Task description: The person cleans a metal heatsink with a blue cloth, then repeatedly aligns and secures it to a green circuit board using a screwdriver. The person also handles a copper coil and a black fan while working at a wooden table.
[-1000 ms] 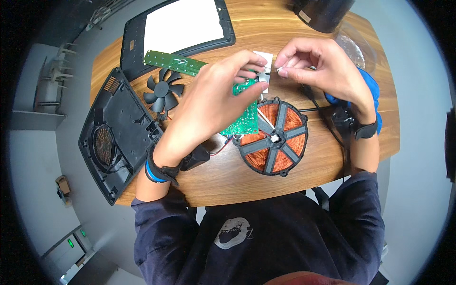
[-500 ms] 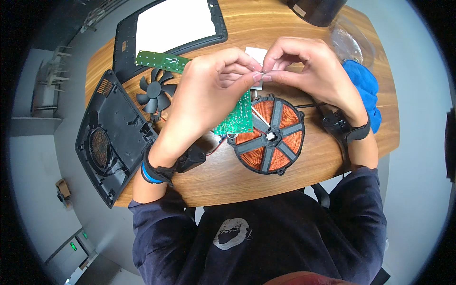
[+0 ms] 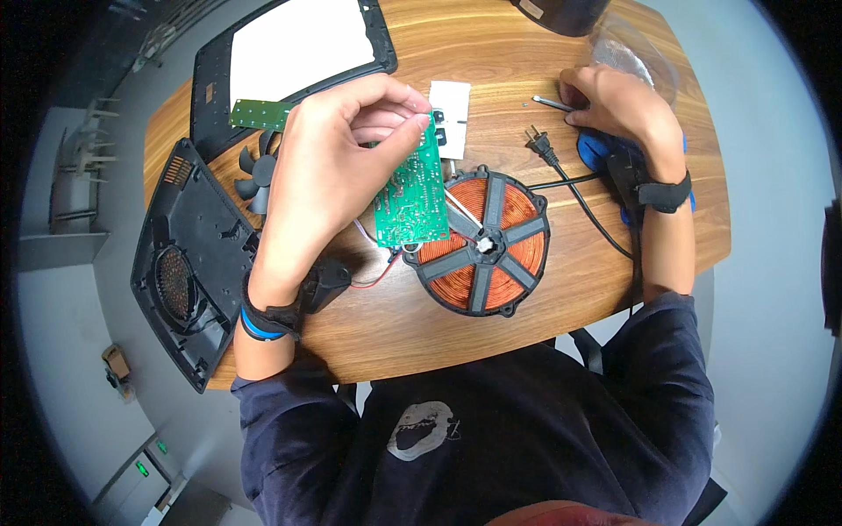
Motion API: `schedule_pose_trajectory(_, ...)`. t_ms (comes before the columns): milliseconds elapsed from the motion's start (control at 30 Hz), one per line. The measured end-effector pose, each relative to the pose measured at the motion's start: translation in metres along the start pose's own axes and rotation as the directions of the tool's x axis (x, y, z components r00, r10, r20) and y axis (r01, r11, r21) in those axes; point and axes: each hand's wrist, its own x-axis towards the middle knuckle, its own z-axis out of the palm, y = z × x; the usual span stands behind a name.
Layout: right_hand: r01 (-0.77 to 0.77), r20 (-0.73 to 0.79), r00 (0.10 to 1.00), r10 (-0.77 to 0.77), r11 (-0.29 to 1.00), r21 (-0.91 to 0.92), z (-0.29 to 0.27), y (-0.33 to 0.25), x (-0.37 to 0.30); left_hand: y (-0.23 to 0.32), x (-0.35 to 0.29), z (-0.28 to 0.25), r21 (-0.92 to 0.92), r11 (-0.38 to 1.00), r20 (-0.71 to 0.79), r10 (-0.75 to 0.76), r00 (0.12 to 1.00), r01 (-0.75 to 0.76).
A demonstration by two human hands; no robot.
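Observation:
My left hand [image 3: 351,140] is closed, thumb and fingertips pinched at the top edge of a green circuit board [image 3: 412,197]; anything small between them is hidden. Beside those fingertips, two black components sit against a pale metal plate [image 3: 454,105]. The board's lower right corner overlaps a round copper coil [image 3: 522,219] with black spokes. Farther right, my right hand [image 3: 614,105] is closed round a screwdriver [image 3: 551,103], its slim metal shaft pointing left and its handle hidden in the palm. Below that hand lies a blue and black item [image 3: 595,151], partly covered.
A black plug with its cord [image 3: 548,149] lies right of the coil. On the left are a black vented housing [image 3: 197,289], a fan [image 3: 254,171] and a narrow green board [image 3: 259,114]. Behind are a black-framed white panel [image 3: 303,48], a dark container [image 3: 561,13] and a clear bag [image 3: 653,57].
My right hand has left the pinch beside my left hand, moved right and taken hold of the screwdriver. My left hand stays at the board. The plug is uncovered; the whole view has shifted slightly.

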Motion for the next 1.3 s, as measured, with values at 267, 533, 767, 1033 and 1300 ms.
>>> schedule_pose_trajectory(267,0.066,0.097,0.993,-0.068,0.997,0.028,0.001,0.004,0.005,-0.001,-0.001,0.002,-0.001,0.997,-0.031,0.075,0.997,-0.075)
schedule_pose_trajectory(533,0.15,-0.132,0.985,-0.112,0.934,0.325,-0.012,-0.026,0.007,-0.002,0.0,0.0,0.135,0.977,0.014,0.166,0.986,-0.166)
schedule_pose_trajectory(767,0.298,-0.213,0.946,-0.244,0.914,0.275,-0.018,-0.041,0.01,0.005,0.0,-0.002,0.225,0.955,0.024,0.194,0.981,-0.194)
schedule_pose_trajectory(1033,0.516,-0.201,0.856,-0.476,0.81,0.277,-0.036,-0.075,-0.002,0.006,-0.001,0.001,0.176,0.962,-0.005,0.215,0.977,-0.211)
schedule_pose_trajectory(1300,0.446,-0.202,0.892,-0.403,0.858,0.254,-0.035,-0.087,-0.011,0.011,-0.003,0.004,0.127,0.964,0.008,0.234,0.972,-0.233)
